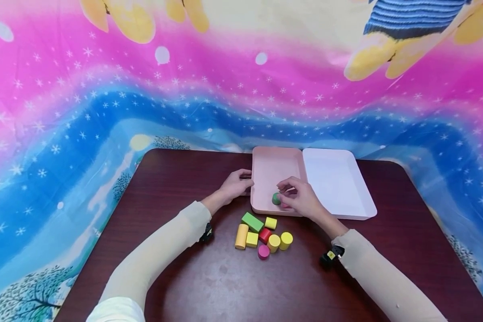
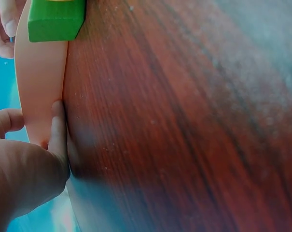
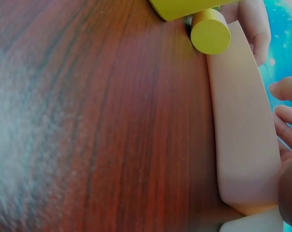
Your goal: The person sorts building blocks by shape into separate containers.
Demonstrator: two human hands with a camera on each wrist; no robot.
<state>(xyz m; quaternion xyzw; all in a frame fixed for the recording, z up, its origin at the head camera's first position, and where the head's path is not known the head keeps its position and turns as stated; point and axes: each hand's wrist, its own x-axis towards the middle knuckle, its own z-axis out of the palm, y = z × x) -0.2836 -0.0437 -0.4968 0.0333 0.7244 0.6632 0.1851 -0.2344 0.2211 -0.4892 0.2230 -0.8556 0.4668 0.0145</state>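
My left hand (image 1: 236, 184) touches the left side of the pink tray (image 1: 273, 163); in the left wrist view one finger (image 2: 59, 128) lies along the tray's outer wall. Over the tray's near part, my right hand (image 1: 303, 199) has its fingertips beside a green block (image 1: 276, 199). A pinkish-red block (image 1: 285, 205) shows partly under that hand. Beyond the tray wall in the right wrist view, the right fingers (image 3: 286, 89) are spread apart; the wall hides the blocks there.
In front of the pink tray lie several blocks: a green bar (image 1: 252, 222), a red block (image 1: 264, 235), an orange half-round block (image 1: 241, 237), a magenta cylinder (image 1: 263, 252) and yellow pieces (image 1: 286, 240). A white tray (image 1: 338, 179) adjoins on the right. Patterned cloth (image 1: 225, 98) hangs behind the table.
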